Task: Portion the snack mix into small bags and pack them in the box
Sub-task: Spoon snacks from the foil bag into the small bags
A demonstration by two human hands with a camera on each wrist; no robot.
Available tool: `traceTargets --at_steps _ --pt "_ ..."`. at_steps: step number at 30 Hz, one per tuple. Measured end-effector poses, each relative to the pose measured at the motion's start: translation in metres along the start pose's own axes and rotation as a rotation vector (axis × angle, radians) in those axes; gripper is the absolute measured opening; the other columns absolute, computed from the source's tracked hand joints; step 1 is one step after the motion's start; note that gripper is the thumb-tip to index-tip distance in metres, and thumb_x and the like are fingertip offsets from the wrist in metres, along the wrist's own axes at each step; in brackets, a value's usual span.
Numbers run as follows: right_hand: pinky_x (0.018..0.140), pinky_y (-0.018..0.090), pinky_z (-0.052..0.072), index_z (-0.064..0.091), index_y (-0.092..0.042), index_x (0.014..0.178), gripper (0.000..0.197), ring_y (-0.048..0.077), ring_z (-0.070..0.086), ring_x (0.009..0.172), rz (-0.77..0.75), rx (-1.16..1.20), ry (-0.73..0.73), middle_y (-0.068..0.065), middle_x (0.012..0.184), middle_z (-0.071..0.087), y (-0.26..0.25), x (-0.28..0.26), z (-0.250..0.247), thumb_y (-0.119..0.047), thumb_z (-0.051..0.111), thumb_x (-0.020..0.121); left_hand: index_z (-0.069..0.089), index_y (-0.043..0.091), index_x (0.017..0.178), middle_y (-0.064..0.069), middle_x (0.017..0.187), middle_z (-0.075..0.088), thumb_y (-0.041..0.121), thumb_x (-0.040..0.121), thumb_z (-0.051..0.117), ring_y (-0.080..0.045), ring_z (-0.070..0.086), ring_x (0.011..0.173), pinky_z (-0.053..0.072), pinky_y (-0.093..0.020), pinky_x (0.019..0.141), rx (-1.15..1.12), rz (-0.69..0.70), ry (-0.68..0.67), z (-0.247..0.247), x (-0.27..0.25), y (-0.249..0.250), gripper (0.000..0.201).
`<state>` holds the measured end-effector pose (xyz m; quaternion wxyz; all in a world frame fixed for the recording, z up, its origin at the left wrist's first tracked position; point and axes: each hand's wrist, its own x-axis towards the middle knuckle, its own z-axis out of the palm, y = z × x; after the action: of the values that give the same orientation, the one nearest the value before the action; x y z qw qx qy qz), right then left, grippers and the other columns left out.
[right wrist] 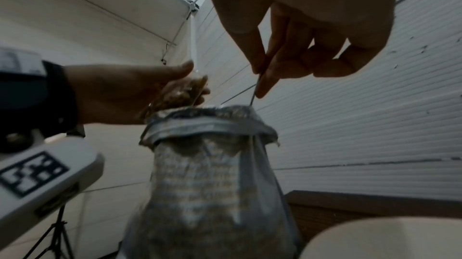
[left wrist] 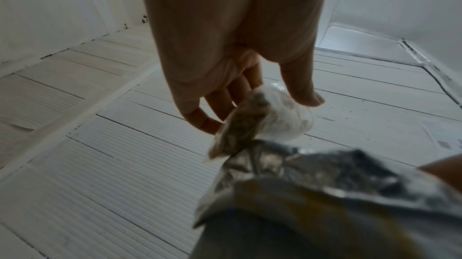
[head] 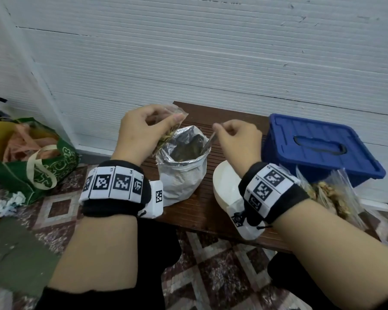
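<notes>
Right now the left hand (head: 141, 130) pinches a small clear snack-filled plastic bag (head: 169, 133) touching the crinkled silver foil pouch's (head: 182, 173) left rim; the right hand (head: 235, 139) pinches a thin metal spoon handle (head: 207, 143) slanting down into it.

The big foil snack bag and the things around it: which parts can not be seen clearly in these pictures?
- Bowl of the thin metal spoon: head view, sunk inside the big silver foil snack bag.
- White round bowl: head view, partly behind the right hand's wrist; cut by the edge in the right wrist view.
- Small clear plastic bag: left wrist view, blurred; contents unclear.
- Blue plastic box: lid on, inside hidden.
</notes>
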<state>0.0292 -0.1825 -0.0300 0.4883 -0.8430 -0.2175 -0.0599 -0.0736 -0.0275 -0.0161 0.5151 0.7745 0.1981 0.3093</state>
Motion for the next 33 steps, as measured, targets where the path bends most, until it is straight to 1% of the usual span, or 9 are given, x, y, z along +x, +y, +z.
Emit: traceTargets --at_steps 3,7,10,12,17,22,26,30,33 --pt "0.065 0.020 0.041 0.065 -0.020 0.071 0.017 0.006 0.057 0.069 0.015 0.000 -0.045 -0.012 0.066 0.061 0.008 -0.006 0.010 -0.030 0.068 0.085 0.072 0.031 0.079 0.014 0.091 0.073 0.046 0.069 0.079 0.000 0.068 0.090 0.055 -0.030 0.085 -0.032 0.016 -0.017 0.002 -0.001 0.002 0.019" --pt "0.065 0.021 0.044 0.061 -0.022 0.070 0.017 0.004 0.055 0.065 0.023 0.004 -0.085 -0.010 0.065 0.060 0.015 -0.006 0.015 -0.029 0.073 0.081 0.071 0.029 0.078 0.019 0.087 0.073 0.035 0.074 0.078 0.003 0.067 0.084 0.054 -0.016 0.075 -0.079 0.054 -0.036 0.006 -0.003 0.005 0.010" --pt "0.058 0.013 0.038 0.061 -0.022 0.072 0.017 0.001 0.050 0.061 0.017 0.022 -0.133 -0.011 0.064 0.055 0.014 -0.004 0.012 -0.030 0.074 0.079 0.072 0.021 0.080 0.009 0.093 0.074 0.041 0.069 0.078 -0.005 0.069 0.088 0.055 -0.021 0.077 -0.142 0.080 -0.024 0.008 -0.004 0.009 0.023" --pt "0.056 0.009 0.037 0.063 -0.019 0.077 0.017 0.000 0.049 0.062 0.016 0.073 -0.124 -0.011 0.067 0.055 0.010 -0.003 0.006 -0.034 0.070 0.083 0.071 0.019 0.079 0.011 0.096 0.074 0.044 0.066 0.075 -0.004 0.069 0.090 0.054 -0.020 0.079 -0.191 0.097 -0.029 0.012 -0.005 0.013 0.028" --pt "0.077 0.027 0.047 0.069 -0.022 0.075 0.031 0.009 0.062 0.079 0.074 0.286 -0.047 -0.005 0.074 0.066 -0.004 -0.002 -0.022 -0.042 0.054 0.093 0.075 0.009 0.090 0.008 0.104 0.073 0.026 0.078 0.076 -0.003 0.068 0.096 0.053 -0.017 0.080 -0.226 0.138 -0.143 0.033 -0.009 0.024 0.021" --pt "0.068 0.022 0.039 0.069 -0.017 0.063 0.035 -0.005 0.053 0.054 0.121 0.450 -0.024 -0.012 0.053 0.061 -0.007 -0.006 -0.059 -0.034 0.058 0.092 0.075 0.017 0.086 0.013 0.088 0.075 0.033 0.071 0.076 -0.002 0.069 0.088 0.051 -0.016 0.077 -0.293 0.169 -0.232 0.070 -0.022 0.035 0.022" --pt "0.057 0.017 0.034 0.063 -0.014 0.057 0.031 -0.003 0.047 0.045 0.137 0.415 -0.016 -0.013 0.044 0.053 0.009 -0.015 -0.086 -0.020 0.064 0.087 0.075 0.025 0.092 0.013 0.096 0.074 0.023 0.077 0.078 -0.002 0.068 0.096 0.053 -0.023 0.087 -0.263 0.177 -0.313 0.099 -0.029 0.033 0.016" --pt "0.054 0.013 0.037 0.058 -0.003 0.059 0.029 -0.007 0.049 0.046 0.136 0.338 -0.018 -0.015 0.041 0.051 0.030 -0.024 -0.110 -0.007 0.060 0.088 0.069 0.032 0.111 0.015 0.099 0.072 0.033 0.070 0.080 0.003 0.065 0.097 0.051 -0.023 0.092 -0.204 0.163 -0.440 0.126 -0.040 0.030 0.042" --pt "0.054 0.011 0.036 0.057 -0.009 0.055 0.034 -0.005 0.047 0.044 0.133 0.292 -0.030 -0.014 0.041 0.050 0.044 -0.031 -0.126 -0.011 0.060 0.089 0.060 0.029 0.128 0.022 0.104 0.067 0.024 0.070 0.083 0.010 0.061 0.100 0.048 -0.013 0.091 -0.176 0.110 -0.578 0.138 -0.045 0.028 0.063"
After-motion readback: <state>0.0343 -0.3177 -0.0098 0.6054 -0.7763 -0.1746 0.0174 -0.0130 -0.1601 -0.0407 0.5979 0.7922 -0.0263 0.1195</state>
